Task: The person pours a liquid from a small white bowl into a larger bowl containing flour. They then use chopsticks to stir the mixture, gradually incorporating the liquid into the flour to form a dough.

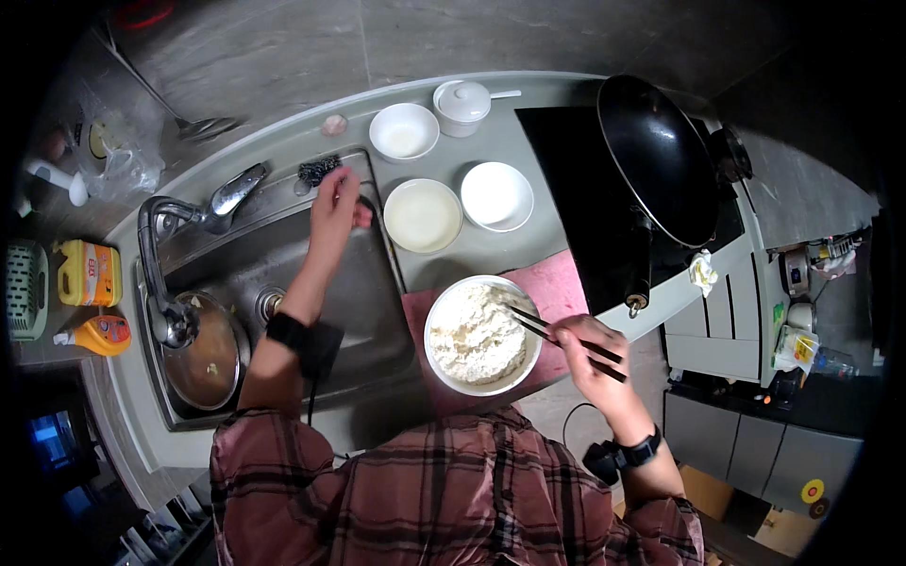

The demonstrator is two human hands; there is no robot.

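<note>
My right hand [591,354] grips a pair of dark chopsticks [532,322]. Their tips rest in clumpy white flour or dough [478,339], which fills much of a white bowl [430,357]. The bowl stands on a pinkish-red mat [559,283] at the counter's front edge. Over the back right part of the sink is my left hand [338,201], slightly blurred, with fingers loosely bent and nothing visible in it. Close to its fingertips lies a dark metal scouring pad [318,170]. A bowl of cloudy pale liquid [423,216] stands just to its right.
Behind the mat are a white bowl [497,197], another white bowl [404,132] and a lidded white pot [462,106]. A black wok [658,156] sits on the cooktop [559,184] at right. The steel sink [368,332] holds a basin of brownish water [202,354] under the faucet [152,269].
</note>
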